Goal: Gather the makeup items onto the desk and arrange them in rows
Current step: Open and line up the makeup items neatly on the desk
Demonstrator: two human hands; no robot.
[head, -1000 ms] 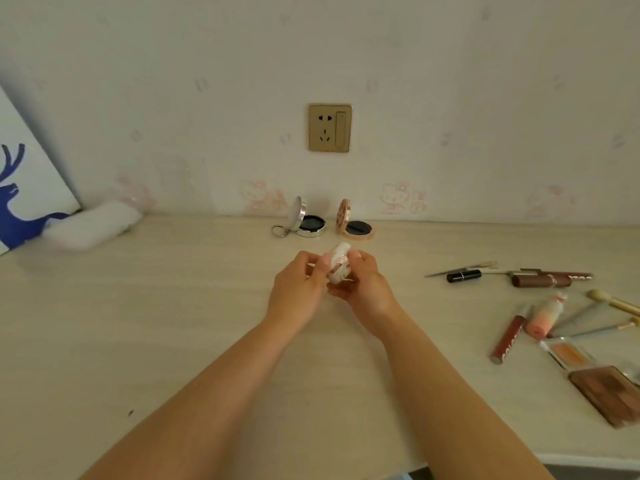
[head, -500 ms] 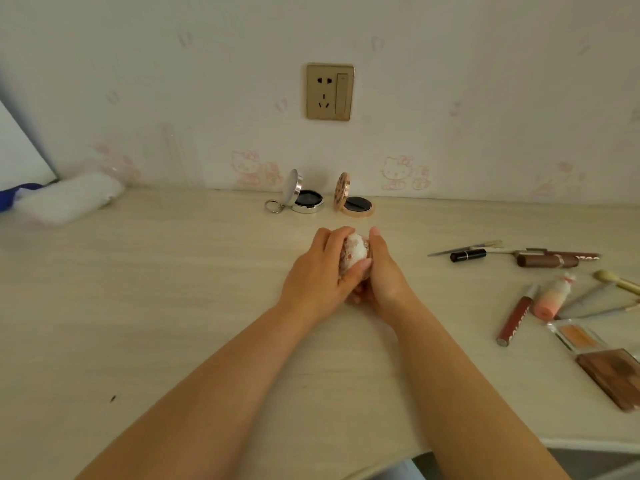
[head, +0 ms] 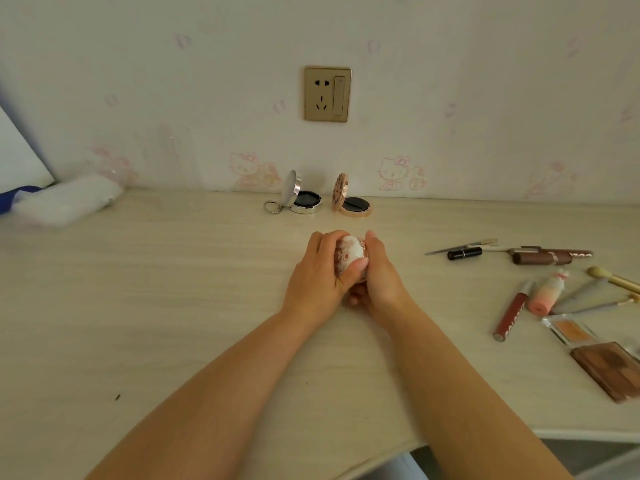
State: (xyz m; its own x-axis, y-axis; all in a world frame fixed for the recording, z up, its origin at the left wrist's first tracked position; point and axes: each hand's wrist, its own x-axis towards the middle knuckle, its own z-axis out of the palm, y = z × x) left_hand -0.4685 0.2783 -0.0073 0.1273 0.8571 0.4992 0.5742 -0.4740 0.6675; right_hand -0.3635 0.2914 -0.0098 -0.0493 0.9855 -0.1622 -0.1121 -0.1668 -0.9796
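Note:
A small round white compact with a pink and brown pattern [head: 351, 255] is clasped between both hands at the middle of the desk [head: 138, 306]. My left hand [head: 320, 275] wraps its left side with the thumb across the front. My right hand [head: 379, 275] presses against its right side. Behind them, by the wall, stand two open compacts: a silver one with a key ring [head: 301, 199] and a rose-gold one [head: 351, 202].
Loose makeup lies at the right: a black lipstick [head: 464, 253], a brown tube [head: 542, 258], a red lip gloss [head: 510, 313], a pink bottle [head: 547, 294], brushes [head: 613, 278], a blush pan [head: 569, 330] and a brown palette [head: 609, 370]. A white cloth [head: 65, 202] lies far left. The desk's front edge runs lower right.
Both hands have lowered the compact toward the desk and closed more tightly around it; the left hand now covers its left side. The view has tilted and shifted slightly.

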